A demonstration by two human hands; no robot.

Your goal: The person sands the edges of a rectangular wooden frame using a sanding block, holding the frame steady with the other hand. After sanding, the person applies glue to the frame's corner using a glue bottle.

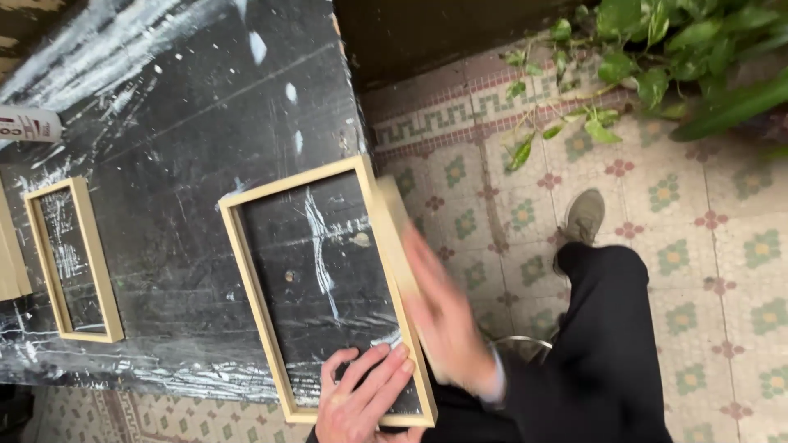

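Head view: light wooden frame (pixel 246 246) lay flat on black worktop (pixel 164 123), near edge. Left hand (pixel 365 394) spread, pressing bottom corner. Right hand (pixel 447 316) blurred, gripping wooden block (pixel 392 221) against frame's side rail. Frame likely light, thin-railed; steady by corners.

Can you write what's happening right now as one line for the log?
left hand: flat inside pale rectangular wooden frame | right hand: blurred, block at frame's outer edge | surface: black paint-streaked table | nearby: smaller wooden frame
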